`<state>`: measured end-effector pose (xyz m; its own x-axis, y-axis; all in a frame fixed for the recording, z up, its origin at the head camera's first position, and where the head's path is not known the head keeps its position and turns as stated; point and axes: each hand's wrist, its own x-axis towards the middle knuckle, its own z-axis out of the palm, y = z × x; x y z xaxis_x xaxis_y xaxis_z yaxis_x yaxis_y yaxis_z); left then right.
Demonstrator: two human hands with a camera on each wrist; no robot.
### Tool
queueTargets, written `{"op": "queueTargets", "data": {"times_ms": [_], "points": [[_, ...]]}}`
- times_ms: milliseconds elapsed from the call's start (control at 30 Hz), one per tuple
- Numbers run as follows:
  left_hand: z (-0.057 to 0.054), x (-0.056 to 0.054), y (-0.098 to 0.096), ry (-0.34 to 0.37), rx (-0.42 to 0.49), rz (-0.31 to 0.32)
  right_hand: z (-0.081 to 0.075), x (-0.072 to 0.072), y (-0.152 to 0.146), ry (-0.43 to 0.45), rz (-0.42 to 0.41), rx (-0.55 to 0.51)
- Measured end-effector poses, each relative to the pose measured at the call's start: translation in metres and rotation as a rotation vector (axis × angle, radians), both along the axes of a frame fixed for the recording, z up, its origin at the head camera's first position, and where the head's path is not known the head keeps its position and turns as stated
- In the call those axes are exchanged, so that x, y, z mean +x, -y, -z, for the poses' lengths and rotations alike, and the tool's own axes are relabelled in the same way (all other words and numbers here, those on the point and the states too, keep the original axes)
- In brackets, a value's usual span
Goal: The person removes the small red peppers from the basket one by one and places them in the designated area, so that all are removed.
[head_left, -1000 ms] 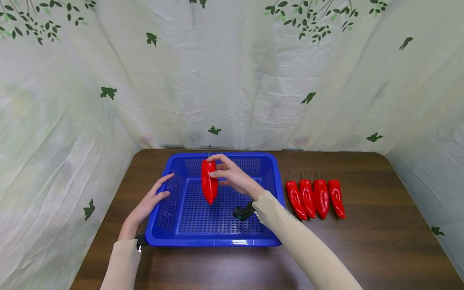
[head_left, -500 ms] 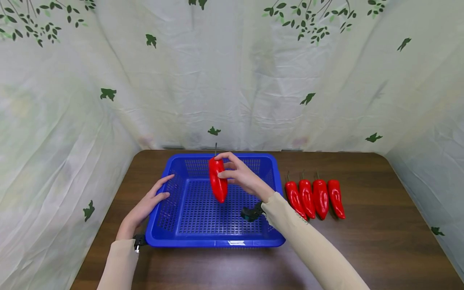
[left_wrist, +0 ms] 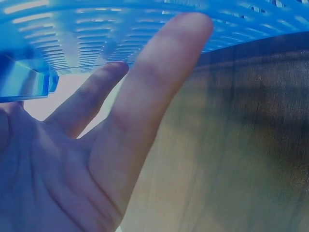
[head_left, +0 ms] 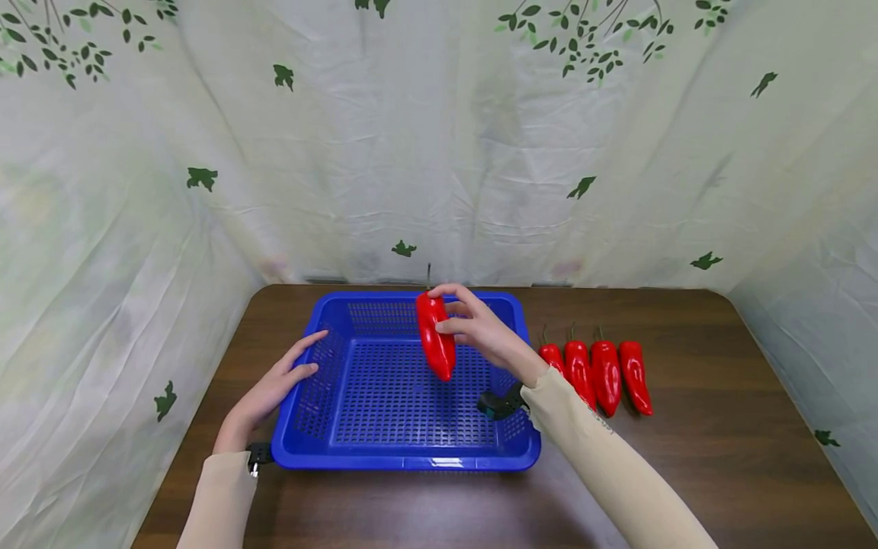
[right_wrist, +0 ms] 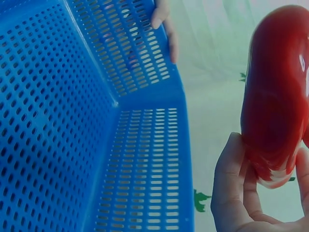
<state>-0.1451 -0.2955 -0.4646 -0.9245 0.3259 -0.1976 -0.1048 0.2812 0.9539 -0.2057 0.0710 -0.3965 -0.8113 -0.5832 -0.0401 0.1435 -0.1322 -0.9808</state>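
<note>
My right hand (head_left: 480,328) holds a long red pepper (head_left: 436,339) between thumb and fingers, above the right half of a blue plastic basket (head_left: 406,462). The pepper hangs tip down with its thin stem upward; the right wrist view shows the pepper (right_wrist: 275,92) large beside the basket wall. My left hand (head_left: 270,389) rests at the basket's left rim, index finger and thumb extended there. In the left wrist view, straight fingers (left_wrist: 154,72) of that hand lie against the slotted basket side. No objects show on the basket's slotted floor.
Several more red peppers (head_left: 606,377) lie side by side on the brown wooden table (head_left: 713,427), right of the basket. My right sleeve (head_left: 604,450) partly covers the nearest ones. A pale curtain with leaf prints (head_left: 439,152) stands behind the table.
My right hand has carried the red pepper rightward across the basket, from its left-centre to its right half, and slightly upward in view. The left hand has stayed nearly still at the rim.
</note>
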Motion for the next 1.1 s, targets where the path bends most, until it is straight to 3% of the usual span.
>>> {"op": "queueTargets", "data": {"times_ms": [1100], "points": [[-0.001,0.001,-0.002,-0.01,-0.008,0.012,0.008,0.015,-0.068,-0.037,0.099,0.05]]}}
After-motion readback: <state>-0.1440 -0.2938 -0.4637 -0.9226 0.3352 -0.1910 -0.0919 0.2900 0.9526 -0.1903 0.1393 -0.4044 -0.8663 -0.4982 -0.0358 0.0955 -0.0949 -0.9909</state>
